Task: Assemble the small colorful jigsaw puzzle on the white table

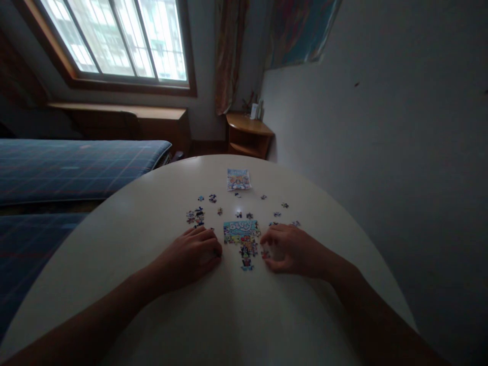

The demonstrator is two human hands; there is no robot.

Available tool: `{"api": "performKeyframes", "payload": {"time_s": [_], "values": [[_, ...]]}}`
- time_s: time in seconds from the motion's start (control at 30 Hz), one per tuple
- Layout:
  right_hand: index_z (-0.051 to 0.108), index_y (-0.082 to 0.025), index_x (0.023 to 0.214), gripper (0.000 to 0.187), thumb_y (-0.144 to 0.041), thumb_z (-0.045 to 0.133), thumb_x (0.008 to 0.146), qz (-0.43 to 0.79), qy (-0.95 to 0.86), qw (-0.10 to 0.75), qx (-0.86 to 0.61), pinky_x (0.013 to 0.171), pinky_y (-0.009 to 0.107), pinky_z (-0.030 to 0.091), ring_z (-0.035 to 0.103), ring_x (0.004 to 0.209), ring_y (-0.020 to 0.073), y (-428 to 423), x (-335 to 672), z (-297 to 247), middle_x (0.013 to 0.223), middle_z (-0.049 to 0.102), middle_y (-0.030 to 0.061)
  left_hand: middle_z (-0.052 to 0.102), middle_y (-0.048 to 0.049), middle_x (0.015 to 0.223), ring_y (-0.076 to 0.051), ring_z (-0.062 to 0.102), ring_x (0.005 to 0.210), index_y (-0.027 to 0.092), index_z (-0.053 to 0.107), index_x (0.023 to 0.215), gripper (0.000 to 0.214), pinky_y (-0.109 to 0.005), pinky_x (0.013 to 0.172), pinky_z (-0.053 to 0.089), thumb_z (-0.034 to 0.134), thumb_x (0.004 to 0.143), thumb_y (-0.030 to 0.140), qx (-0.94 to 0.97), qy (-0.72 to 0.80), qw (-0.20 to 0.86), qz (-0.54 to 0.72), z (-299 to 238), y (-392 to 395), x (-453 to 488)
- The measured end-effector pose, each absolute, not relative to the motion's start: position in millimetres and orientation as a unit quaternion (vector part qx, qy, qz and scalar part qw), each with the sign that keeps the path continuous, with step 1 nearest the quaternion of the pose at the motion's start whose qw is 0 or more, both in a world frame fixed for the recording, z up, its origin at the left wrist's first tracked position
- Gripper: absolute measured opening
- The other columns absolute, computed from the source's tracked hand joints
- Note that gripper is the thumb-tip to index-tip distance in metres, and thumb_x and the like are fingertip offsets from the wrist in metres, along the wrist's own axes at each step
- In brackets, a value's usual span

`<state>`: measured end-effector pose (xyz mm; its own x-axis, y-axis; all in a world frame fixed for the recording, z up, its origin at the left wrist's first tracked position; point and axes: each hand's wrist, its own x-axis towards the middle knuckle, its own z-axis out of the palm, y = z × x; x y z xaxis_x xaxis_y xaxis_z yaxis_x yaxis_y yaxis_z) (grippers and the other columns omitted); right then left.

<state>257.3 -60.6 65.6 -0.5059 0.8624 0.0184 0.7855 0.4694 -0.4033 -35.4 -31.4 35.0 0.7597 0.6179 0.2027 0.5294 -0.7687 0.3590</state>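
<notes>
A partly joined jigsaw puzzle (pixel 241 232) lies on the white round table, its top rows showing a bright cartoon picture with lettering and a narrow strip of pieces running down from it. To its left, my left hand (pixel 200 250) rests on the tabletop with loosely curled fingers, and nothing shows in it. My right hand (pixel 287 250) is at the puzzle's right edge. Between its thumb and fingertips is a small puzzle piece (pixel 265 254), close beside the joined part. More loose pieces (pixel 198 215) lie just beyond my left hand, some partly under its fingers' far side.
Several single pieces (pixel 277 214) are scattered past the puzzle. A printed picture sheet (pixel 238 179) lies farther back on the table (pixel 297 183). A bed with a plaid cover (pixel 76 168) stands at left, a corner shelf (pixel 249 124) behind, a wall at right.
</notes>
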Motion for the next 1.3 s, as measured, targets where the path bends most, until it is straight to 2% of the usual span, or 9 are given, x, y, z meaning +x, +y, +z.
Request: {"api": "performKeyframes", "payload": {"time_s": [0.17, 0.4, 0.57, 0.7, 1.13, 1.3], "values": [[0.069, -0.020, 0.085, 0.011, -0.018, 0.068, 0.075, 0.194, -0.860, 0.110, -0.458, 0.079, 0.030, 0.044, 0.059, 0.083, 0.0166, -58.4, 257.8, 62.5, 0.091, 0.066, 0.0038, 0.066, -0.0025, 0.094, -0.021, 0.061, 0.091, 0.024, 0.064, 0.090, 0.005, -0.038, 0.087, 0.048, 0.059, 0.090, 0.022, 0.927, 0.305, 0.139, 0.167, 35.0, -32.0, -35.2], [0.067, -0.018, 0.077, 0.007, -0.013, 0.066, 0.073, 0.206, -0.857, 0.103, -0.461, 0.077, 0.028, 0.044, 0.059, 0.078, 0.0144, -59.5, 255.1, 63.4, 0.085, 0.066, 0.0027, 0.066, -0.0030, 0.095, -0.021, 0.060, 0.093, 0.023, 0.064, 0.091, 0.005, -0.039, 0.087, 0.047, 0.059, 0.090, 0.021, 0.928, 0.311, 0.142, 0.148, 34.9, -31.4, -35.7], [0.068, -0.019, 0.086, 0.016, -0.013, 0.068, 0.071, 0.226, -0.844, 0.102, -0.477, 0.075, 0.027, 0.046, 0.059, 0.081, 0.0159, -63.1, 256.9, 66.8, 0.091, 0.065, 0.0038, 0.066, -0.0031, 0.094, -0.021, 0.060, 0.092, 0.023, 0.064, 0.091, 0.006, -0.037, 0.087, 0.048, 0.059, 0.091, 0.022, 0.926, 0.311, 0.143, 0.157, 34.8, -31.2, -36.1], [0.069, -0.021, 0.087, 0.011, -0.019, 0.068, 0.076, 0.223, -0.838, 0.096, -0.488, 0.073, 0.027, 0.045, 0.059, 0.080, 0.0158, -64.3, 256.3, 67.3, 0.092, 0.064, 0.0041, 0.066, -0.0035, 0.094, -0.021, 0.060, 0.094, 0.023, 0.064, 0.091, 0.006, -0.037, 0.088, 0.048, 0.058, 0.091, 0.022, 0.927, 0.306, 0.142, 0.161, 33.6, -30.8, -36.6], [0.068, -0.020, 0.084, 0.015, -0.012, 0.069, 0.071, 0.228, -0.851, 0.092, -0.464, 0.079, 0.029, 0.045, 0.060, 0.084, 0.0169, -66.8, 248.1, 67.6, 0.092, 0.066, 0.0034, 0.066, -0.0034, 0.096, -0.021, 0.059, 0.094, 0.023, 0.063, 0.092, 0.005, -0.038, 0.087, 0.048, 0.058, 0.091, 0.022, 0.929, 0.307, 0.136, 0.155, 33.4, -31.5, -35.0], [0.067, -0.019, 0.091, 0.017, -0.018, 0.071, 0.074, 0.217, -0.847, 0.099, -0.475, 0.079, 0.030, 0.045, 0.060, 0.086, 0.0182, -68.2, 247.9, 68.9, 0.097, 0.066, 0.0055, 0.066, -0.0036, 0.097, -0.021, 0.059, 0.094, 0.023, 0.063, 0.093, 0.005, -0.037, 0.087, 0.048, 0.058, 0.092, 0.023, 0.929, 0.305, 0.138, 0.155, 31.2, -31.3, -35.5]]}}
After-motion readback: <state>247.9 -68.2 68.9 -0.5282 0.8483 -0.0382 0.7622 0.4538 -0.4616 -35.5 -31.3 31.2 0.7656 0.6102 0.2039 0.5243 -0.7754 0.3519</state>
